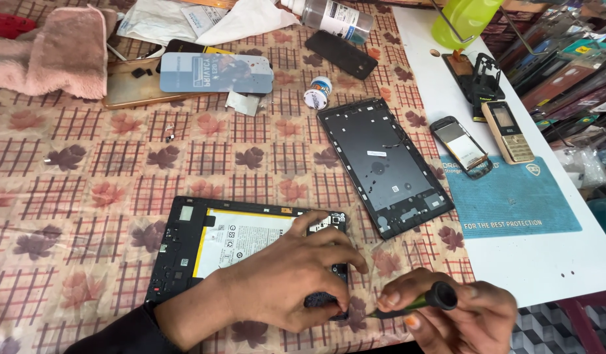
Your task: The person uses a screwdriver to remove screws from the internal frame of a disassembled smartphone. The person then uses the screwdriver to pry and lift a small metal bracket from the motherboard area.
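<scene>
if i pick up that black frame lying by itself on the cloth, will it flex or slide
The black frame looks like a thin, hollowed shell with nothing mounted inside, so it is probably light and may twist a little if lifted by one corner. It lies flat on the patterned cloth, which likely grips it, so a push should drag rather than slide.

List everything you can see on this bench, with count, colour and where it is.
Opened tablet: 1, black with white battery, front centre, under the left hand
Back cover: 1, black, right of centre
Screwdriver: 1, green and black, in the right hand
Keypad phones: 2, one gold, one opened, on the right
Blue mat: 1, on the white counter at right
Phone stand: 1, black, far right
Small jar: 1, white and blue, centre back
Bottle: 1, clear, lying at top
Pink towel: 1, top left
Screen protector card: 1, blue, top centre
Tablecloth: 1, checked with leaves
Left hand: on the tablet's corner
Right hand: grips the screwdriver
</scene>
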